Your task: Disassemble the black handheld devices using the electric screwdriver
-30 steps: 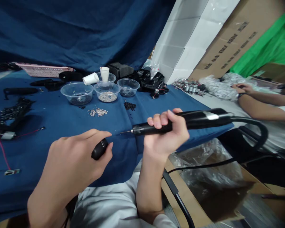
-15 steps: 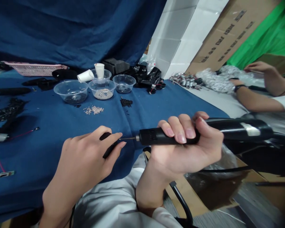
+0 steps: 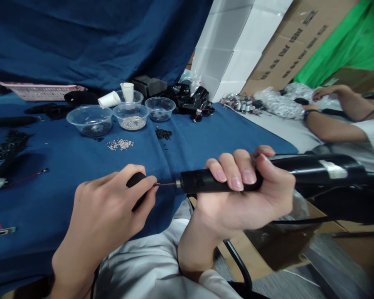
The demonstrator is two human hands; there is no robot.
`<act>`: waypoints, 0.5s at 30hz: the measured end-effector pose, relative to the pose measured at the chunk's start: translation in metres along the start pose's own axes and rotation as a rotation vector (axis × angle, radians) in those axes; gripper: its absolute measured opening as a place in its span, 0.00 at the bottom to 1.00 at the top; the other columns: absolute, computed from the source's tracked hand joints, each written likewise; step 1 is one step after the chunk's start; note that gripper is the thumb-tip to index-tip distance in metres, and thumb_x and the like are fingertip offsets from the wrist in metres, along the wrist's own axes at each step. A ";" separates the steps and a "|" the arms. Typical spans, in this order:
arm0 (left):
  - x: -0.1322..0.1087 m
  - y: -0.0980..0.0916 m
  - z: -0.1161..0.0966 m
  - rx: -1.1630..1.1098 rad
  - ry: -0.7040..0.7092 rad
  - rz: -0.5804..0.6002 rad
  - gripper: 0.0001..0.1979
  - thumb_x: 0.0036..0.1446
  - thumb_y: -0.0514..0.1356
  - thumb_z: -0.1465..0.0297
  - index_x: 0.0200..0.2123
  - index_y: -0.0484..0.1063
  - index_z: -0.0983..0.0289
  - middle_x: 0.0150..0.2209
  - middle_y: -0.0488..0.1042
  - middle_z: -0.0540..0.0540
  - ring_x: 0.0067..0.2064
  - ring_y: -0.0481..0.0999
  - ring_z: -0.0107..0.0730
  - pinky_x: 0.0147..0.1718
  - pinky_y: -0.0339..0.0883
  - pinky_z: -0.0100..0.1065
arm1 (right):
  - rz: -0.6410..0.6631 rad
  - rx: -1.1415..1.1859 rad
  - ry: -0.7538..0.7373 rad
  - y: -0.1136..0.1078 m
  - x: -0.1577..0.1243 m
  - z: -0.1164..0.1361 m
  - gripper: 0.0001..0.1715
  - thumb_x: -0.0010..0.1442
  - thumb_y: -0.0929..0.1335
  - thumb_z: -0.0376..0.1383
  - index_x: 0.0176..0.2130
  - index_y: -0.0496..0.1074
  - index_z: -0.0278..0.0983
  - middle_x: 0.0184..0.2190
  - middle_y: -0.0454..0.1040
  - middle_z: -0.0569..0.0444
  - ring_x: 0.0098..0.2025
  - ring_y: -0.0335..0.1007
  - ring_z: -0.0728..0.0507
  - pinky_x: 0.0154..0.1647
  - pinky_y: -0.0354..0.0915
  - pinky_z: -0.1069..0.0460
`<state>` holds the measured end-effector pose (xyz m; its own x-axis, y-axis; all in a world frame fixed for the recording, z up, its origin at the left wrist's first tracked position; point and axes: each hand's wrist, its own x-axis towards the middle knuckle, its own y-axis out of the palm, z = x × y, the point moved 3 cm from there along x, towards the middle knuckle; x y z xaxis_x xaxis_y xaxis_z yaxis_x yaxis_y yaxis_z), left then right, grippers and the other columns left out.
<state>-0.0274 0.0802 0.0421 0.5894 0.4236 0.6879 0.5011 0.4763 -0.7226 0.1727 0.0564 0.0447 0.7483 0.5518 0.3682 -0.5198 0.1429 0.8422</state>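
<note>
My right hand (image 3: 239, 187) is wrapped round a black electric screwdriver (image 3: 193, 181), held sideways over my lap with its bit pointing left. The thin metal bit (image 3: 167, 184) reaches to the fingertips of my left hand (image 3: 112, 203). Pinched in that left hand is a small black rounded part (image 3: 136, 180), mostly covered by the fingers. Whether a screw sits at the bit's tip is hidden. Beyond the hands, small silver screws (image 3: 121, 144) and small black screws (image 3: 163, 133) lie in loose piles on the blue cloth (image 3: 193, 145).
Clear plastic bowls (image 3: 90, 113), one with silver screws, stand behind the piles with two paper cups (image 3: 109, 99). A pink basket (image 3: 43, 92) and black parts (image 3: 191, 99) line the back. Wired parts (image 3: 4, 231) lie left. At right is a co-worker's arm (image 3: 333, 124).
The fingers of my left hand have closed in nearer the bit's tip, and the black part has turned slightly. The whole view has shifted a little; my right hand keeps its grip.
</note>
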 end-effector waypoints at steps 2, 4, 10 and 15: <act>0.000 0.000 0.000 0.007 0.004 0.001 0.11 0.75 0.62 0.70 0.39 0.84 0.57 0.41 0.88 0.47 0.25 0.79 0.32 0.21 0.60 0.39 | -0.028 -0.012 0.003 0.001 -0.001 0.001 0.14 0.51 0.75 0.37 0.35 0.68 0.42 0.17 0.50 0.73 0.15 0.37 0.55 0.17 0.49 0.57; 0.000 -0.001 -0.001 0.013 0.008 0.000 0.10 0.75 0.63 0.70 0.39 0.84 0.57 0.42 0.88 0.47 0.26 0.79 0.32 0.21 0.60 0.39 | -0.055 -0.016 0.010 0.002 -0.001 0.002 0.13 0.50 0.74 0.36 0.35 0.67 0.42 0.17 0.51 0.73 0.15 0.38 0.55 0.17 0.50 0.57; 0.003 -0.004 -0.001 0.022 0.037 0.000 0.12 0.75 0.62 0.70 0.38 0.84 0.57 0.41 0.88 0.49 0.25 0.78 0.33 0.22 0.61 0.39 | -0.075 -0.002 0.020 0.005 -0.002 0.002 0.13 0.48 0.73 0.34 0.34 0.68 0.41 0.15 0.54 0.73 0.13 0.40 0.56 0.16 0.49 0.58; 0.005 -0.003 -0.001 0.016 0.093 0.034 0.13 0.75 0.61 0.70 0.37 0.84 0.57 0.40 0.88 0.50 0.24 0.77 0.35 0.23 0.63 0.41 | -0.043 -0.029 0.036 0.010 -0.001 0.002 0.13 0.47 0.73 0.34 0.33 0.68 0.42 0.14 0.55 0.73 0.12 0.42 0.55 0.14 0.50 0.58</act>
<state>-0.0251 0.0800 0.0471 0.6624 0.3668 0.6532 0.4698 0.4758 -0.7436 0.1675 0.0554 0.0531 0.7553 0.5736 0.3170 -0.4994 0.1906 0.8451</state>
